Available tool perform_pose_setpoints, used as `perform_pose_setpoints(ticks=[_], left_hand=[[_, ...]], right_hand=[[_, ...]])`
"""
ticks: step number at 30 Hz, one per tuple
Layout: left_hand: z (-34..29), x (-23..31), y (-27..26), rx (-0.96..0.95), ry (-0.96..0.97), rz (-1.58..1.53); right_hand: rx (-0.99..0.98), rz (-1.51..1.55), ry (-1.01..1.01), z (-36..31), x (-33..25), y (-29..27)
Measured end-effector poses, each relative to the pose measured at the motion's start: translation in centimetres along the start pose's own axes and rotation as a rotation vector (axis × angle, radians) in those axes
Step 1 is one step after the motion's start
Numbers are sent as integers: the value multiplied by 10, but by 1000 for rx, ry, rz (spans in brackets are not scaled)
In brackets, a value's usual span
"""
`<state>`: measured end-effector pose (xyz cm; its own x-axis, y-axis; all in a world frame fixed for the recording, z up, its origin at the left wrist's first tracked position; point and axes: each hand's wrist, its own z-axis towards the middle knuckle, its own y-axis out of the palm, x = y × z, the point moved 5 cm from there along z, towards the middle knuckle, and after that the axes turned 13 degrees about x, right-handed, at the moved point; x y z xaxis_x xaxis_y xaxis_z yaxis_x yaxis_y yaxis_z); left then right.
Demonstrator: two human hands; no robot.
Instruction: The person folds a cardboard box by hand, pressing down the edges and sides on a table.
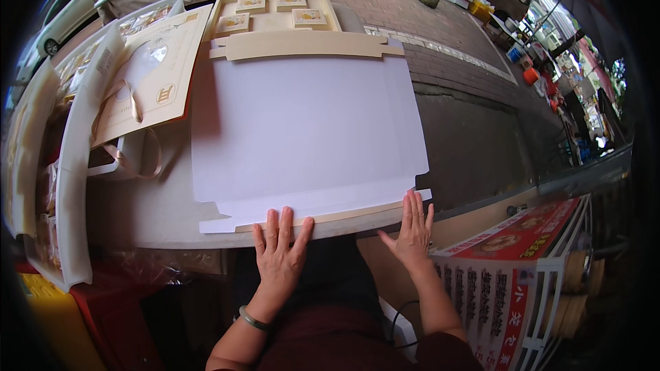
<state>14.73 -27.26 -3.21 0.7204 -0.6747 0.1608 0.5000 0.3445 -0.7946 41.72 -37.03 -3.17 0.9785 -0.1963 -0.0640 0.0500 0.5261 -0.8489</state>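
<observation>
A large flat cardboard box blank (309, 117), pale inside with cream flaps, lies spread on the table in front of me. Its far flap (302, 45) is folded up and shows its cream face. My left hand (280, 251) rests with fingers spread on the near flap, left of its middle. Near the right end of that same flap, my right hand (412, 230) presses with its fingers stretched out and its thumb apart. Neither hand holds anything.
Beyond the blank stands a cream tray (335, 17) with several small boxes. To the left lies a cream gift box (155, 72) with a ribbon, beside white plastic crates (79, 158) of wrapped goods. A red printed sign (509, 268) stands low on the right, by the table (144, 206).
</observation>
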Motion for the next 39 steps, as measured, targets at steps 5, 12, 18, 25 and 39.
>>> perform_pose_setpoints(ticks=[5, 12, 18, 25, 39], left_hand=[[2, 6, -9, -20, -34, -108], [-1, 15, -29, 11, 79, -156], [18, 17, -20, -72, 74, -149], [9, 15, 7, -102, 68, -71], [7, -28, -25, -134, -64, -113]], right_hand=[[0, -4, 14, 22, -25, -34], [119, 318, -253, 45, -91, -50], [55, 582, -277, 41, -137, -17], [-10, 510, -254, 29, -136, 9], [53, 139, -4, 3, -33, -4]])
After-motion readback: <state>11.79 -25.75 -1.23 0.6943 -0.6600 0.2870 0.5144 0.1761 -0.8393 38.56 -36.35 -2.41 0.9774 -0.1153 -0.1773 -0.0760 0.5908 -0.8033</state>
